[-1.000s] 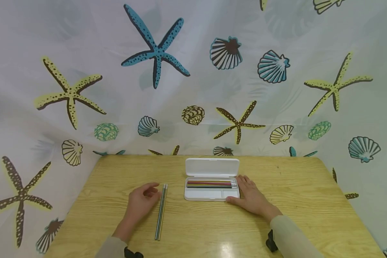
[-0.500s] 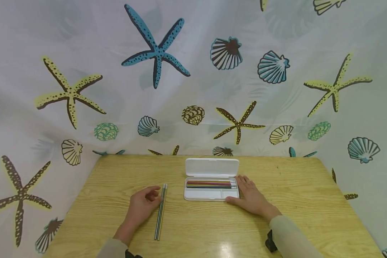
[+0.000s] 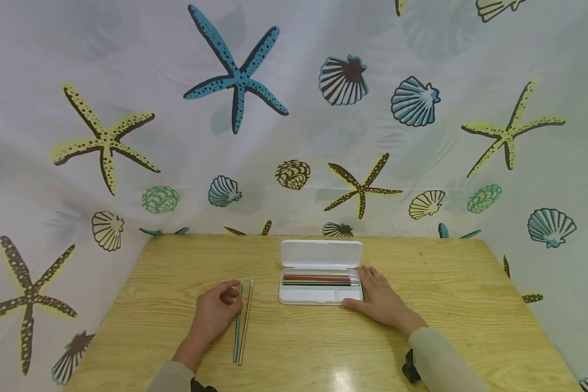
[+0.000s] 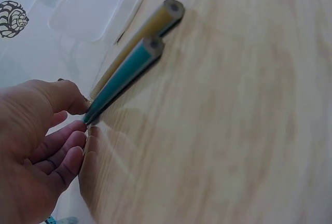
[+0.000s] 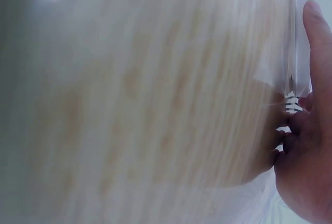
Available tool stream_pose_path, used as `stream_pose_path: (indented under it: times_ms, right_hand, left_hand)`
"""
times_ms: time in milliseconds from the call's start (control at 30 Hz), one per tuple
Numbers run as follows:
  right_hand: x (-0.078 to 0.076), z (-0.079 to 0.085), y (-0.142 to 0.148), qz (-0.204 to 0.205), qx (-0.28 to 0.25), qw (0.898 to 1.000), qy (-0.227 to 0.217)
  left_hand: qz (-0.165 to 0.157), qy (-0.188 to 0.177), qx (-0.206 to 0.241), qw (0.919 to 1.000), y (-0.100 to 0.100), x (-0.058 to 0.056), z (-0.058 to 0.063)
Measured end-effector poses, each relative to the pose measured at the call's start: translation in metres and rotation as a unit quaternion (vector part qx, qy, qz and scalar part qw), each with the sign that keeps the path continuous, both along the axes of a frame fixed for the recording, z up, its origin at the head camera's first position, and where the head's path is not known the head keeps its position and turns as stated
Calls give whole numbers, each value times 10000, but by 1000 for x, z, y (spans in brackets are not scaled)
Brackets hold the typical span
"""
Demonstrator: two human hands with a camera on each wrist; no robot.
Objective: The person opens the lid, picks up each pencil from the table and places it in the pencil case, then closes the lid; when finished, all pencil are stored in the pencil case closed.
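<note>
Near its eraser end, my left hand (image 3: 218,309) pinches a teal pencil (image 3: 237,337) between thumb and finger. A gold pencil (image 3: 246,329) lies just right of it on the table, the two closest at their lower ends. In the left wrist view the teal pencil (image 4: 127,73) points toward the camera with the gold pencil (image 4: 135,40) behind it. My right hand (image 3: 384,302) rests against the right end of an open white pencil case (image 3: 306,296), thumb at the front corner and fingers stretched along the side. Several pencils (image 3: 317,280) lie in the case's rear compartment, erasers to the right.
The wooden table (image 3: 343,348) carries the case near its back middle. The case's lid (image 3: 322,254) stands raised at the rear. A cloth (image 3: 294,109) printed with starfish and shells hangs behind the table and along both sides.
The two loose pencils lay side by side; my left hand has taken hold of the teal one and drawn its eraser end left, away from the gold one. The right hand and case stay put.
</note>
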State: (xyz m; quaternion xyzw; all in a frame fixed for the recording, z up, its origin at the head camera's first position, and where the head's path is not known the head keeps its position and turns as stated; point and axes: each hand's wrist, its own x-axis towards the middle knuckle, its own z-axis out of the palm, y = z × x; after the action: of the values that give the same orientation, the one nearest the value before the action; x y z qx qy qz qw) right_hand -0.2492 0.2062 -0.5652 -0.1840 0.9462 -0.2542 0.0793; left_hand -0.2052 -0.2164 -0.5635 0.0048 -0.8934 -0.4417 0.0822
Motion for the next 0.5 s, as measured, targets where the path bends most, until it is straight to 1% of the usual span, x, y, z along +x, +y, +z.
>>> stream_pose_path:
  times_ms: [167,300,500]
  right_hand:
    - [1,2,-1,-3,8,10000,3]
    - [1,3,-1,-13,22,10000,-13]
    - [1,2,-1,-20,44,10000,9]
  left_hand:
    - [223,-13,-63,9997,-1,-1,0]
    - [350,113,-248,9990,-1,-2,-1]
    - [445,275,-464,9976,-1,-5,-3]
